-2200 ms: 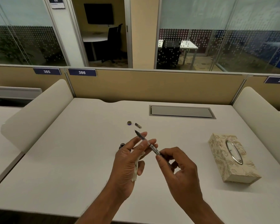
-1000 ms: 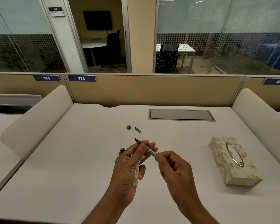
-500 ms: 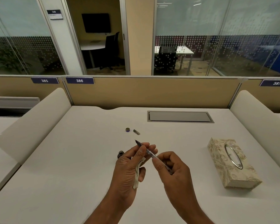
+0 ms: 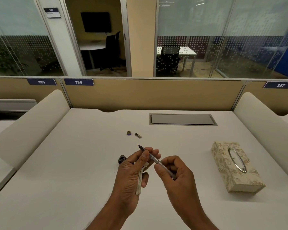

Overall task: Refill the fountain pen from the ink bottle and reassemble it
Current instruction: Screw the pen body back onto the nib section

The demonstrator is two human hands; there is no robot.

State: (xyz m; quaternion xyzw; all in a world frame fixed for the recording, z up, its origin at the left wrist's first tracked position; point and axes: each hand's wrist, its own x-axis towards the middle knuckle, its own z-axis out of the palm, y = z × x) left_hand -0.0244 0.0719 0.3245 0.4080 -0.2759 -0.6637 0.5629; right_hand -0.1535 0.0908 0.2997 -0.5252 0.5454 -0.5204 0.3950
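Since earlier my right hand [image 4: 176, 173] slid up the pen [image 4: 154, 159] my left hand [image 4: 133, 170] pinches; ink bottle [image 4: 122, 159] open, cap [image 4: 138, 135] mid-desk, unfitted.

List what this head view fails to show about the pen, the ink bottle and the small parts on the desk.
- Ink bottle: mostly hidden behind left hand; ink level unreadable.
- Pen: rear end buried in right hand.
- Cloth: mostly covered by left palm.
- Bottle cap and small metal part: too small to identify.

Single head-worn wide-angle view, looking forward and down across the desk [image 4: 73, 163], hands close below
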